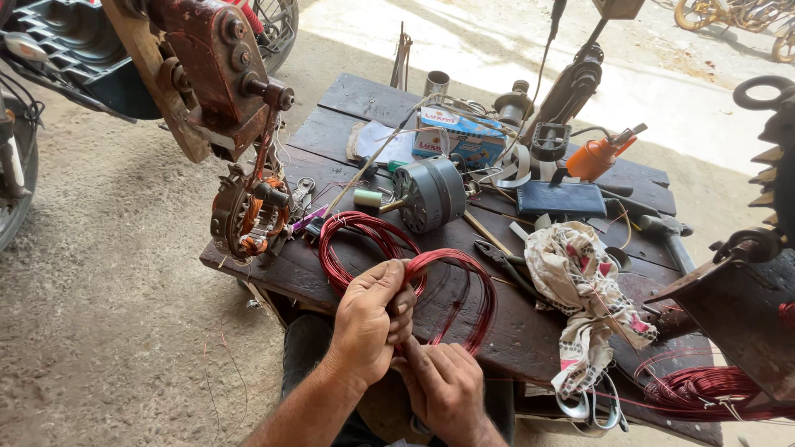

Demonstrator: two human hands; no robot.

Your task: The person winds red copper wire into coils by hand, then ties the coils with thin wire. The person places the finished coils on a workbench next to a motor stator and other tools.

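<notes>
A dark wooden tabletop (464,273) carried the clutter. At its left edge stood a rusty winding machine (211,66) with a copper-wound stator (248,217) below it. Near the middle lay a grey motor (431,192), and to the right a patterned rag (584,285). Two loops of red coil wire (368,236) rested on the near edge, crossing where the hands met. The left hand (371,319) was curled shut around the bunched wire at the crossing. The right hand (445,385), just below it, pinched the same strands with its fingers closed.
</notes>
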